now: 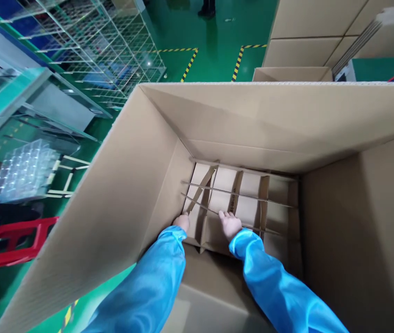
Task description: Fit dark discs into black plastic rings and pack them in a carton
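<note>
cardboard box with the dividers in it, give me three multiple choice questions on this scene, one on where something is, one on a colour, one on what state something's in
1. Where are the person's left hand and right hand?
A. Behind the person's back
B. At the near edge of the cardboard divider insert
C. On top of the far box wall

2. What colour are the person's sleeves?
A. Red
B. Green
C. Blue

3. What state is the cardboard box in?
A. Taped shut
B. Open at the top
C. Flattened

Answers:
1. B, both hands reach down to the insert's near edge.
2. C, both sleeves show bright blue.
3. B, its inner walls and the insert show from above.
</note>
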{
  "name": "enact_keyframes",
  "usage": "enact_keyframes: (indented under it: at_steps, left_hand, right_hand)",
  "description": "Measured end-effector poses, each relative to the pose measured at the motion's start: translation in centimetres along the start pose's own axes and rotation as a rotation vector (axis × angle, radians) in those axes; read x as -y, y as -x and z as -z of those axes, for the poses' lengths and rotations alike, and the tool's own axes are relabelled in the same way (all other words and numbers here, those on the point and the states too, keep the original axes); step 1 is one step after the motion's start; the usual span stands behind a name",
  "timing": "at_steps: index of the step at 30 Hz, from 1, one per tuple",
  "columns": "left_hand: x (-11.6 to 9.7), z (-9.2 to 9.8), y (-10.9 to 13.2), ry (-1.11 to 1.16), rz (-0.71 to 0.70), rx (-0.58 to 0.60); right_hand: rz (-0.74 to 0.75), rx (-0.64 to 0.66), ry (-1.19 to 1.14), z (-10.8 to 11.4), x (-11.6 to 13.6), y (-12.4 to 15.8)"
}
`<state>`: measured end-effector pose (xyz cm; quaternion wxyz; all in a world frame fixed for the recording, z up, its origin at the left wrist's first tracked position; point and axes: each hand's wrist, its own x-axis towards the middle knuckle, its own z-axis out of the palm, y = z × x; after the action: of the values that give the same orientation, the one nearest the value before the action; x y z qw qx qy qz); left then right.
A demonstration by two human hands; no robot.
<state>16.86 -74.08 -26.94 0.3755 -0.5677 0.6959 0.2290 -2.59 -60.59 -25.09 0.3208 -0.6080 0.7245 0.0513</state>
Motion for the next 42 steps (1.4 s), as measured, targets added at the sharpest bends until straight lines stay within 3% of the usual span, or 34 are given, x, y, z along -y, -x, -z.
enact_keyframes:
  at_steps: [6,12,15,22,28,32,37,42]
  left_hand:
    - [-0.2,0.6,2.6,0.013,0.001,-0.078]
    - [-2.9,-1.0,4.7,0.095,-0.257,0.068]
    - [-4.5,-2.0,4.7,0.097,-0.290,0.070]
    - [-6.3,-3.6,4.9,0.054,-0.248,0.060]
    - [-4.7,-1.8,5.1,0.072,-0.260,0.037]
    - [-1.9,-0.3,4.5,0.082,-0.111,-0.046]
    - [0.1,0.5,2.5,0.060,0.012,-0.135]
    - [0.0,0.0,0.2,0.065,-0.041,-0.069]
  right_hand:
    - [0.121,0.005,0.006,1.0,-0.3,-0.3]
    - [0.155,-0.011,0.023,1.1,0.0,-0.4]
    - [0.175,-0.023,0.032,0.8,-0.1,-0.4]
    - [0.048,-0.033,0.064,-1.3,0.5,-0.9]
    - [0.024,-0.069,0.033,-1.3,0.8,-0.1]
    - [0.083,-0.141,-0.017,0.5,1.5,0.2]
    - [0.267,-0.207,-0.062,1.7,5.6,-2.7]
    - [0.227,-0.155,-0.035,0.2,7.5,-5.8]
